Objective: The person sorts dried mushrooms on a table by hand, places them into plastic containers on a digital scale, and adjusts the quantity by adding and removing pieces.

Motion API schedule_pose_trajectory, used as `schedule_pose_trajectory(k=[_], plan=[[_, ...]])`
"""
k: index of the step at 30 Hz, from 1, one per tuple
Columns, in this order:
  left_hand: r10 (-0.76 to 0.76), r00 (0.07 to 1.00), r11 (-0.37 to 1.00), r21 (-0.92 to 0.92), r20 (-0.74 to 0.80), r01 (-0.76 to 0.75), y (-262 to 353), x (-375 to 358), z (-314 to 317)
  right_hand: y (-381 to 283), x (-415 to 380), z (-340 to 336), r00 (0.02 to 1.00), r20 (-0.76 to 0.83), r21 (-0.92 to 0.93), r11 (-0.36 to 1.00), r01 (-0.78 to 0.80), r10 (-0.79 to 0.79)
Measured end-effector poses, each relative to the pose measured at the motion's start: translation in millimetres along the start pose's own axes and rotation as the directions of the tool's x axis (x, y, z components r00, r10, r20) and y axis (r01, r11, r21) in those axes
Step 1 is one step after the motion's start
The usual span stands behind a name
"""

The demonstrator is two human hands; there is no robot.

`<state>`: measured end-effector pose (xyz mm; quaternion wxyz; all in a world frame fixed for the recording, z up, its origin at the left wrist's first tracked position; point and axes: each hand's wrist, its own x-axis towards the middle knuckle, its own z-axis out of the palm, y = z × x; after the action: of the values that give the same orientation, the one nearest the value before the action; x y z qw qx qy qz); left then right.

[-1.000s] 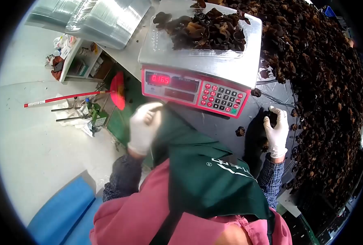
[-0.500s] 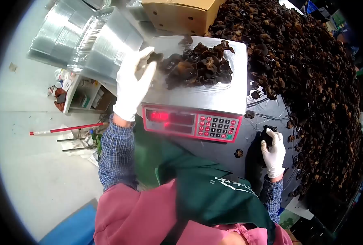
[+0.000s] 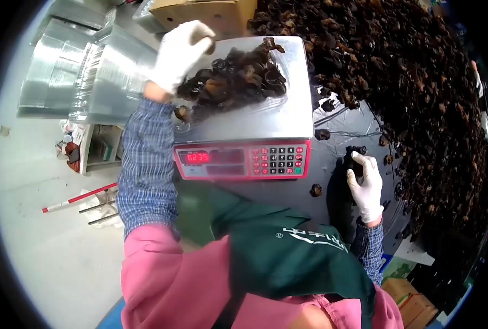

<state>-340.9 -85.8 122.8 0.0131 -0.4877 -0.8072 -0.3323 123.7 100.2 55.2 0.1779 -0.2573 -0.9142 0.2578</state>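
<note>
A scale (image 3: 244, 129) with a steel top stands in front of me, its red display (image 3: 197, 157) reading about 0.235. On it a clear plastic tray (image 3: 277, 105) holds a heap of dark wood ear mushrooms (image 3: 238, 79). My left hand (image 3: 181, 55), in a white glove, is above the tray's far left corner, fingers closed on a small wood ear piece (image 3: 211, 47). To the right of the scale, over the dark table, my gloved right hand (image 3: 368, 186) has its fingers curled around a wood ear mushroom (image 3: 357, 163), partly hidden by them.
A large pile of wood ear mushrooms (image 3: 397, 82) covers the table's right and far side. Stacked clear plastic trays (image 3: 109, 82) stand at the left, and a cardboard box (image 3: 200, 15) is behind the scale. A loose piece (image 3: 316, 190) lies on the dark table covering (image 3: 304, 211).
My left hand has moved away from me, toward the tray's far left corner, and its fingers have curled in. The display now shows a clear reading. My right hand stays much the same.
</note>
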Motion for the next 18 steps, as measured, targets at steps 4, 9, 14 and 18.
schedule_pose_trajectory(k=[4, 9, 14, 18], plan=[[-0.009, 0.971, 0.994, -0.106, 0.238, 0.036, 26, -40, -25, -3, 7, -4, 0.998, 0.015, 0.047, 0.997, -0.064, 0.063], [0.003, 0.996, 1.000, 0.023, 0.090, -0.005, 29, -34, 6, -2, 9, -1, 0.999, -0.017, 0.049, 0.998, -0.040, 0.041], [0.323, 0.938, 0.946, -0.017, 0.129, -0.323, 48, 7, 57, -2, -5, -8, 0.995, -0.025, 0.073, 0.993, -0.091, 0.093], [0.461, 0.887, 0.884, 0.074, 0.038, -0.462, 63, 5, 62, 4, -18, -11, 0.993, -0.084, 0.071, 0.994, -0.080, 0.086]])
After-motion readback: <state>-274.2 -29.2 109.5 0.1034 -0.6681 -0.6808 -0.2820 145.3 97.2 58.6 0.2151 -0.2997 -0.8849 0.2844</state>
